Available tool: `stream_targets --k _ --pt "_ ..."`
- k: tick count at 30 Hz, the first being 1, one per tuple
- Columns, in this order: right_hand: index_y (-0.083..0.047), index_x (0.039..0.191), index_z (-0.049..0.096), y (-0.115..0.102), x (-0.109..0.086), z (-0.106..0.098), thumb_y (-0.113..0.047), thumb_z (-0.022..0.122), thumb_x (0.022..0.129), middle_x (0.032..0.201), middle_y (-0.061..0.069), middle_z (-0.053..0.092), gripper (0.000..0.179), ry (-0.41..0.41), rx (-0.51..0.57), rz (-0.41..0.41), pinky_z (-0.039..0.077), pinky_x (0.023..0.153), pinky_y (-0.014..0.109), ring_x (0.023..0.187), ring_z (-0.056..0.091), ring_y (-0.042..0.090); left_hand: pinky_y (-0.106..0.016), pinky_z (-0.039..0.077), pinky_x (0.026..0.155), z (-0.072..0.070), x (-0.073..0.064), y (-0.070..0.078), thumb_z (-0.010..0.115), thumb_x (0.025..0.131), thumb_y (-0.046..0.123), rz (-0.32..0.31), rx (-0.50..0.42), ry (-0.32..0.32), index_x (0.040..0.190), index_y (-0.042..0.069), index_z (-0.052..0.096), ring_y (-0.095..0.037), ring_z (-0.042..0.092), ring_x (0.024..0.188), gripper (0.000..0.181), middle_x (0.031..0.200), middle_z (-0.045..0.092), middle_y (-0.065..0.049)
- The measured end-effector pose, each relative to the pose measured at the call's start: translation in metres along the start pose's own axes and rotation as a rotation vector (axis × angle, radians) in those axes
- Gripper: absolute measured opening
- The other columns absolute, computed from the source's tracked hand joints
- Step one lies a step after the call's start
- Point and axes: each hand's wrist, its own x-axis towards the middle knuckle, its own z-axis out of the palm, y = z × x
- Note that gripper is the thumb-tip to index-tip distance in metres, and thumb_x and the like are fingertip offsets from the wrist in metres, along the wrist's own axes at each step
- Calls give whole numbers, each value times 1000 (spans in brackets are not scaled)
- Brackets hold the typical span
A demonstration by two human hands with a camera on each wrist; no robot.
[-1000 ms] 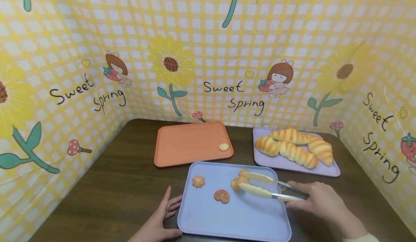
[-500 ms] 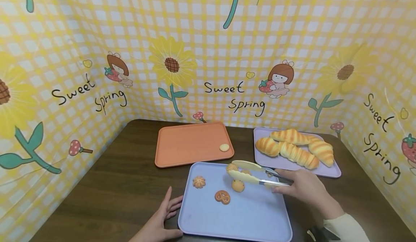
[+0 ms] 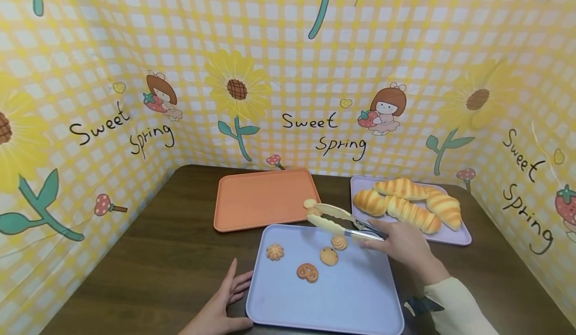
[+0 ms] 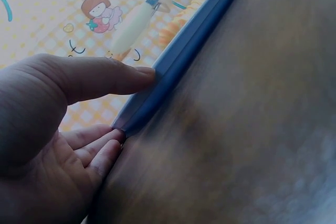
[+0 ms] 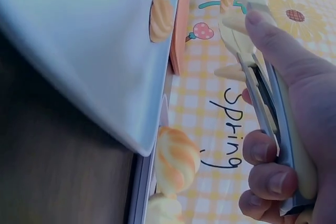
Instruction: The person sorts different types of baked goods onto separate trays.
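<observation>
My right hand (image 3: 402, 242) grips metal tongs (image 3: 330, 225) with cream tips, thumb on one side and curled fingers on the other. Between the tips sits a small brown cookie (image 3: 314, 211), over the orange tray's (image 3: 256, 200) near right corner, partly hidden by the tongs. Beside it lies a pale round cookie (image 3: 309, 203). My left hand (image 3: 220, 305) touches the left edge of the blue tray (image 3: 355, 300) with extended fingers and thumb; the left wrist view shows the thumb (image 4: 121, 77) against the rim. On the blue tray lie a pretzel cookie (image 3: 307, 273), flower-shaped cookie (image 3: 275, 252), round cookie (image 3: 329, 256) and swirled cookie (image 3: 339, 243).
A purple tray (image 3: 369, 220) with several bread rolls (image 3: 411, 212) stands behind and to the right of the blue tray. All trays rest on a dark wooden table (image 3: 148, 260). A yellow checked cloth (image 3: 279, 75) hangs around the back and sides.
My right hand has moved the tongs away and leftward, carrying a cookie from the blue tray to the orange tray's corner. The left hand has stayed at the blue tray's edge.
</observation>
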Motion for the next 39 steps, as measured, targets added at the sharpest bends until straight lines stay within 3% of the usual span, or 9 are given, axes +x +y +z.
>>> stream_targets --k 4,8,14,19,25,31,39 --pt "-9 123 72 0 8 5 -56 79 75 47 -5 40 68 20 4 21 29 42 29 46 31 11 -16 38 99 -1 0 0 77 85 7 8 0 -5 147 -8 -26 9 36 128 121 145 22 -49" --pt "-9 127 70 -2 16 7 -58 78 76 59 6 56 71 -13 0 88 32 43 31 51 40 15 -17 38 99 -1 0 0 77 86 8 3 -5 -11 147 -8 -27 9 36 128 121 146 21 -49" --pt "-12 129 68 -6 27 14 -56 78 78 57 3 52 68 -32 -13 126 33 42 33 51 41 18 -17 38 98 -1 0 -2 76 86 6 15 -6 -15 146 -9 -27 9 35 128 120 145 21 -50" --pt "-12 128 69 -10 37 19 -56 78 78 76 8 67 67 -16 4 131 35 42 34 54 45 19 -16 37 99 0 0 -2 76 86 8 7 -11 -12 147 -8 -27 10 35 128 121 145 21 -49" --pt "-11 130 67 -16 52 23 -58 77 78 92 13 72 71 -43 1 176 36 43 34 56 49 20 -15 37 99 1 1 -1 77 86 9 8 -5 -2 148 -7 -26 10 36 128 122 145 21 -49" --pt "-11 129 68 -16 61 28 -58 76 80 72 8 65 69 -72 -5 185 33 41 32 52 47 18 -16 37 99 1 2 -2 76 86 8 33 4 -3 147 -8 -26 9 36 128 120 144 22 -50" --pt "-14 124 70 -17 73 36 -59 75 80 87 8 69 63 -84 13 236 38 44 34 59 53 21 -17 38 98 -1 1 -3 76 86 6 6 -15 -6 147 -7 -27 9 36 128 120 146 21 -49"
